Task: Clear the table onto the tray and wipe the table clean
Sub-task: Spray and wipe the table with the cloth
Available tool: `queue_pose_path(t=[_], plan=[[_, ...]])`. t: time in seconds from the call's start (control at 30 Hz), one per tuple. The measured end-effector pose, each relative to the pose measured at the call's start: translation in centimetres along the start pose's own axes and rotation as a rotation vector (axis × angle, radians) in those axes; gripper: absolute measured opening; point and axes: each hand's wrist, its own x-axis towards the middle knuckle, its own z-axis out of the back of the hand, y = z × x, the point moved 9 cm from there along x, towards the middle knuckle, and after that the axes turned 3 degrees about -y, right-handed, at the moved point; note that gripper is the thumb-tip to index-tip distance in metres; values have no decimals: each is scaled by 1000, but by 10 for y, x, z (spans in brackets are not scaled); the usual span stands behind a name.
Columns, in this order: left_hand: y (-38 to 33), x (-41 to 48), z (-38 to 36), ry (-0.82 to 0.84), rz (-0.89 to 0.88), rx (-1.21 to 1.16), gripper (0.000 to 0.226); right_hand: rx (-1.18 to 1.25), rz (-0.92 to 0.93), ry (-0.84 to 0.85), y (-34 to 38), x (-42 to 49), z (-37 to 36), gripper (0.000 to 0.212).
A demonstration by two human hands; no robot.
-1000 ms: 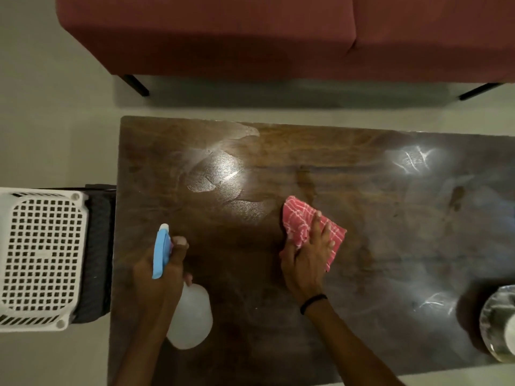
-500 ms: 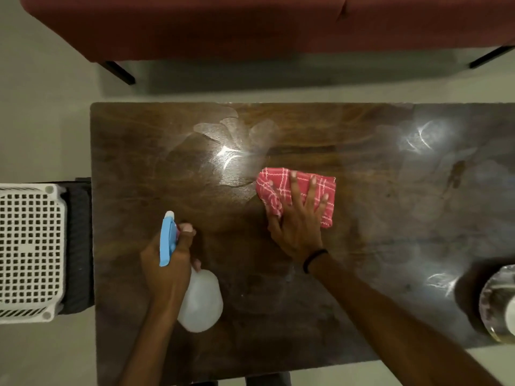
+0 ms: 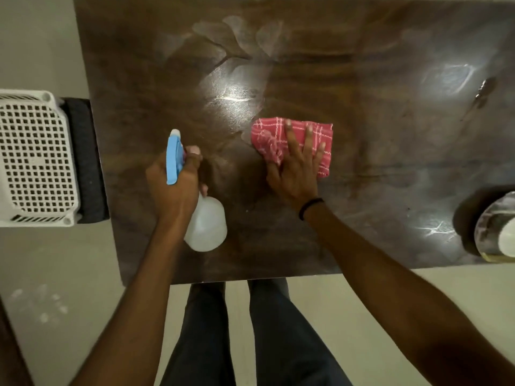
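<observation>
Fingers [image 3: 308,140] of the right hand [image 3: 295,174] lie spread flat on a red checked cloth [image 3: 267,140], pressing it to the dark wooden counter [image 3: 376,176]. Beside it, the left hand [image 3: 174,188] is clamped around a spray bottle [image 3: 207,227] with a blue head, held over the counter.

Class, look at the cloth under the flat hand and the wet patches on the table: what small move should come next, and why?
Probably slide the right hand and red checked cloth away from the body, into the wet smears on the table. The cloth lies flat just short of them; the left hand only holds the spray bottle.
</observation>
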Motion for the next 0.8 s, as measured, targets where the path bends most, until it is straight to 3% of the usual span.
queue_pose_path(t=[0.13,0.2,0.33,0.4,0.47,0.53,0.67,0.8], plan=[[8,-7,11,-17,-3,48,16,759,-395,-143,-17,16,62,38],[15,-11,22,-62,12,103,20,851,-549,-126,-37,7,66,26],[18,-15,36,-40,-18,105,27,782,-459,84,-37,-13,47,25],[20,-17,45,-47,-60,141,34,507,-347,179,-29,-26,23,47],[21,-21,53,-38,-131,181,35,112,-155,104,-13,-42,-1,65],[23,-22,61,-9,-198,191,25,-112,-88,32,6,-64,-27,69],[37,-13,85,62,-270,156,25,-24,-253,10,50,-152,-76,80],[45,-12,104,59,-277,110,23,-33,-236,76,92,-200,-113,73]])
